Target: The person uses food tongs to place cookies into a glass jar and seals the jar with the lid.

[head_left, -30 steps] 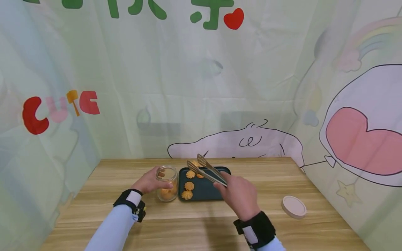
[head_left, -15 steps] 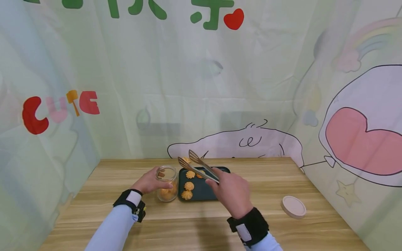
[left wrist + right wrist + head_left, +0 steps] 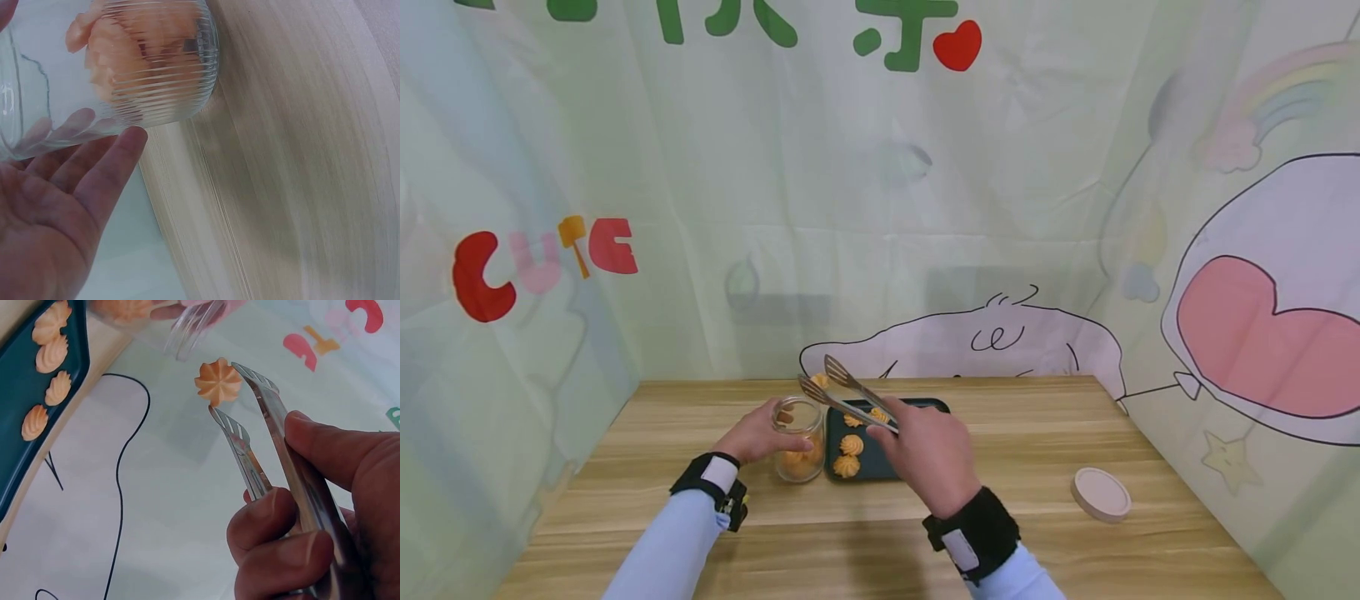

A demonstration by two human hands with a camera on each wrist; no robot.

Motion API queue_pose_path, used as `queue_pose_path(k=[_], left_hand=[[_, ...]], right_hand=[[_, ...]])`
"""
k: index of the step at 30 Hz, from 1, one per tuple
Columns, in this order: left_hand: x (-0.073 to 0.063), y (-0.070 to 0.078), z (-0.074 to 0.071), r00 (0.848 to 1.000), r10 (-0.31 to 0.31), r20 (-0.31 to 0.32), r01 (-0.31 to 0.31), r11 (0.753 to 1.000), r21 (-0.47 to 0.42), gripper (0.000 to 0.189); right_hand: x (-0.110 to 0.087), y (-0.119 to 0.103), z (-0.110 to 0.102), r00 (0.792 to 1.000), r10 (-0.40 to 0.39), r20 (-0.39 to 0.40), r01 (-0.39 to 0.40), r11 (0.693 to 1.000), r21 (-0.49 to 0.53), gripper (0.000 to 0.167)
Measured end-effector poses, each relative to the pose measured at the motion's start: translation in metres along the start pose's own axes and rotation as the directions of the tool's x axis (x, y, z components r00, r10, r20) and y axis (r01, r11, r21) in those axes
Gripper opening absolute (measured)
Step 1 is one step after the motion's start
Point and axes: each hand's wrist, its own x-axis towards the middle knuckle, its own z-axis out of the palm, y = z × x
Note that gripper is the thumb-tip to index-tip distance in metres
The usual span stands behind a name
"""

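Observation:
My left hand point(image 3: 758, 435) grips a clear glass jar point(image 3: 800, 473) standing on the table, thumb on the near side and fingers round the back. Ribbed glass shows piped butter cookies point(image 3: 147, 53) at the jar's bottom, and its mouth is uncovered. With my right hand point(image 3: 934, 454) I hold metal tongs point(image 3: 284, 459), thumb on one arm and fingers curled round the other. Between the slotted tips is one swirl cookie point(image 3: 217, 382), raised above and just behind the jar's rim in the head view.
Right beside the jar lies a dark green tray point(image 3: 891, 467) with several cookies point(image 3: 851, 445) along its left part. A round pale lid point(image 3: 1102, 494) rests on the wooden table point(image 3: 1000, 533) at the right. A printed cloth point(image 3: 880, 208) hangs behind the table.
My right hand has carried the tongs and their cookie leftward, from over the tray's back edge to near the jar's mouth. The left hand and jar have stayed put.

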Motion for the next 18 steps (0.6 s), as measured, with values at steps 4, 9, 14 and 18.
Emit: queue_pose_path(k=[4,9,14,18], left_hand=[[0.000,-0.001,0.000,1.000,-0.010,0.001,0.010,1.000,-0.007,0.090],[0.000,-0.002,0.000,1.000,-0.030,-0.003,0.030,0.999,-0.010,0.091],[0.001,-0.002,0.001,1.000,-0.018,-0.007,0.018,1.000,0.007,0.096],[0.003,-0.004,0.002,0.999,-0.027,-0.028,0.027,1.000,-0.006,0.090]], right_hand=[[0.002,-0.008,0.002,1.000,-0.005,0.029,0.005,1.000,0.001,0.044],[0.004,-0.015,0.006,0.998,-0.017,0.065,0.017,1.000,-0.001,0.044],[0.006,-0.021,0.010,0.993,-0.012,0.118,0.008,1.000,0.030,0.045],[0.008,-0.024,0.013,0.989,-0.013,0.148,0.006,0.999,0.044,0.045]])
